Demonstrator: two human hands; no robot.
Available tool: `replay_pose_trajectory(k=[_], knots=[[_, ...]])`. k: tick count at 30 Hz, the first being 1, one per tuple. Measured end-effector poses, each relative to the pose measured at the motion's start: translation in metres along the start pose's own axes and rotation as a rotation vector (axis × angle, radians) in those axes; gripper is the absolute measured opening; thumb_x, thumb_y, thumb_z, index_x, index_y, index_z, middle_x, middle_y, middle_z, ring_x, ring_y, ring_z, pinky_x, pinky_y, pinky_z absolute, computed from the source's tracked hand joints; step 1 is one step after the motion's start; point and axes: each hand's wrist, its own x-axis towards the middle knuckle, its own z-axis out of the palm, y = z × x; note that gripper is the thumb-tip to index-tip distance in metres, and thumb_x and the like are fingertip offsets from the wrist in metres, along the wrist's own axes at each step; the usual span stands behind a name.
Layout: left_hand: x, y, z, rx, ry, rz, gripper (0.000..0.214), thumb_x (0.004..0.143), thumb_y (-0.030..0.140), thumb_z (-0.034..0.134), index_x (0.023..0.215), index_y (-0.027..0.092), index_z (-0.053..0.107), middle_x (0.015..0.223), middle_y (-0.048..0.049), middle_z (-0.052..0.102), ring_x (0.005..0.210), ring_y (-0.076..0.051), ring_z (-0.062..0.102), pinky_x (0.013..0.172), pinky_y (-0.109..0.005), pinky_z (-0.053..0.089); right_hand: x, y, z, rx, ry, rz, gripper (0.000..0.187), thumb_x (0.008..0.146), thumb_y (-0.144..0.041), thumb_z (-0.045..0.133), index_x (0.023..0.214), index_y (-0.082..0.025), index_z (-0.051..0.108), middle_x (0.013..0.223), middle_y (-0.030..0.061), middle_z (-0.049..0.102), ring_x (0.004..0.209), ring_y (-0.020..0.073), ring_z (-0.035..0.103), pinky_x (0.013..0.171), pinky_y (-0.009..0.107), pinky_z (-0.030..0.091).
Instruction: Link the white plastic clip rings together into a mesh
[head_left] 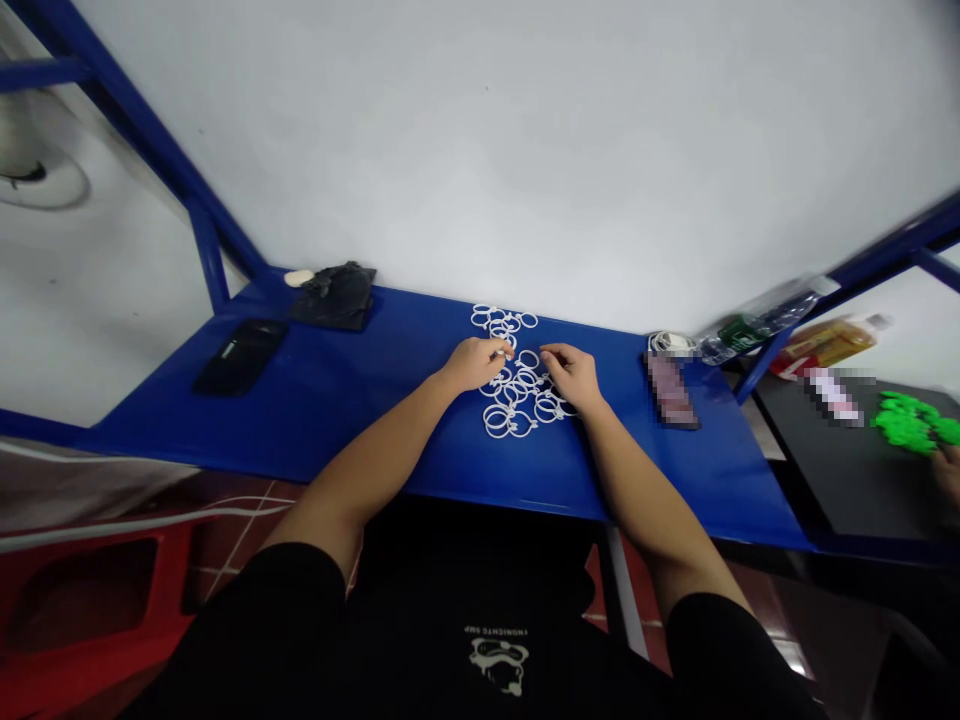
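Observation:
Several thin white rings (523,424), each with a small tab, lie in a loose, overlapping cluster on the blue tabletop (390,400). A smaller group of the same rings (528,320) lies farther back, near the wall. My left hand (474,364) is over the left side of the cluster, its thumb and fingers pinched on a white ring (510,343). Opposite it, my right hand (573,374) has its fingers curled together above the right side of the cluster. Whatever is between those fingertips is too small to make out. Both hands partly cover rings beneath them.
A black phone (240,356) and crumpled black plastic (337,296) lie to the left. On the right are a blurred-out rectangular item (671,390), a coiled white cable (671,343) and bottles (765,320). Beyond, another person's hand (946,470) is near bright green pieces (911,420).

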Motion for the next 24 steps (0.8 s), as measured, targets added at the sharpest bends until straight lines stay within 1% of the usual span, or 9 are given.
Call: replay_pose_trajectory(k=[3, 6, 10, 13, 17, 19, 21, 23, 24], knots=[[-0.003, 0.007, 0.002, 0.015, -0.033, 0.012, 0.024, 0.098, 0.019, 0.063, 0.117, 0.021, 0.077, 0.084, -0.0015, 0.080, 0.072, -0.017, 0.072, 0.073, -0.028, 0.051, 0.021, 0.003, 0.002, -0.055, -0.018, -0.010, 0.032, 0.099, -0.040, 0.057, 0.114, -0.021, 0.079, 0.104, 0.0079, 0.081, 0.083, 0.0225, 0.072, 0.084, 0.038, 0.057], [-0.004, 0.011, 0.003, 0.002, -0.047, 0.024, 0.024, 0.102, 0.023, 0.060, 0.122, 0.022, 0.075, 0.080, -0.0005, 0.078, 0.069, -0.016, 0.071, 0.072, -0.027, 0.050, 0.052, 0.004, 0.008, -0.183, -0.156, -0.051, 0.037, 0.098, -0.033, 0.056, 0.127, -0.019, 0.075, 0.123, 0.0120, 0.077, 0.102, 0.0267, 0.072, 0.098, 0.042, 0.057], [-0.004, 0.013, 0.003, 0.012, -0.064, 0.053, 0.022, 0.103, 0.024, 0.060, 0.116, 0.023, 0.078, 0.081, -0.0006, 0.078, 0.070, -0.016, 0.072, 0.075, -0.028, 0.051, 0.083, 0.003, 0.021, -0.398, -0.294, -0.071, 0.053, 0.097, -0.026, 0.055, 0.149, -0.014, 0.062, 0.142, 0.0188, 0.067, 0.127, 0.0350, 0.063, 0.113, 0.049, 0.049], [-0.004, 0.013, 0.005, 0.000, -0.061, 0.079, 0.023, 0.103, 0.025, 0.060, 0.115, 0.025, 0.079, 0.082, 0.0000, 0.079, 0.072, -0.016, 0.072, 0.076, -0.028, 0.052, 0.089, 0.002, 0.030, -0.512, -0.344, -0.037, 0.058, 0.096, -0.022, 0.053, 0.153, -0.014, 0.059, 0.144, 0.0210, 0.066, 0.127, 0.0389, 0.062, 0.113, 0.051, 0.048], [-0.004, 0.011, 0.007, 0.008, -0.049, 0.090, 0.025, 0.103, 0.025, 0.059, 0.118, 0.026, 0.079, 0.091, -0.0008, 0.081, 0.077, -0.016, 0.074, 0.078, -0.028, 0.054, 0.086, 0.004, 0.032, -0.492, -0.347, 0.050, 0.059, 0.097, -0.023, 0.052, 0.155, -0.014, 0.054, 0.133, 0.0198, 0.073, 0.119, 0.0372, 0.068, 0.106, 0.048, 0.053], [-0.003, 0.011, 0.008, 0.016, -0.039, 0.092, 0.026, 0.105, 0.026, 0.057, 0.122, 0.027, 0.077, 0.101, -0.0017, 0.082, 0.083, -0.017, 0.076, 0.080, -0.029, 0.054, 0.085, 0.007, 0.028, -0.498, -0.360, 0.122, 0.059, 0.094, -0.024, 0.057, 0.152, -0.013, 0.056, 0.127, 0.0205, 0.076, 0.114, 0.0377, 0.071, 0.101, 0.047, 0.054], [-0.003, 0.012, 0.007, 0.013, -0.029, 0.091, 0.028, 0.106, 0.026, 0.055, 0.126, 0.026, 0.075, 0.107, -0.0025, 0.082, 0.088, -0.018, 0.077, 0.082, -0.030, 0.055, 0.081, 0.010, 0.021, -0.504, -0.368, 0.176, 0.051, 0.090, -0.024, 0.062, 0.139, -0.013, 0.066, 0.122, 0.0213, 0.077, 0.112, 0.0384, 0.072, 0.099, 0.047, 0.055], [-0.004, 0.013, 0.006, -0.001, -0.026, 0.091, 0.030, 0.107, 0.025, 0.054, 0.128, 0.026, 0.074, 0.106, -0.0026, 0.082, 0.089, -0.018, 0.077, 0.083, -0.030, 0.055, 0.073, 0.013, 0.011, -0.441, -0.328, 0.184, 0.036, 0.088, -0.024, 0.062, 0.120, -0.016, 0.075, 0.116, 0.0192, 0.079, 0.107, 0.0361, 0.073, 0.096, 0.045, 0.056], [-0.004, 0.014, 0.005, -0.008, -0.027, 0.097, 0.030, 0.106, 0.025, 0.054, 0.128, 0.026, 0.075, 0.104, -0.0023, 0.082, 0.088, -0.018, 0.077, 0.083, -0.029, 0.056, 0.066, 0.014, 0.006, -0.359, -0.260, 0.167, 0.031, 0.089, -0.026, 0.059, 0.114, -0.018, 0.076, 0.112, 0.0165, 0.080, 0.103, 0.0333, 0.073, 0.094, 0.044, 0.056]])
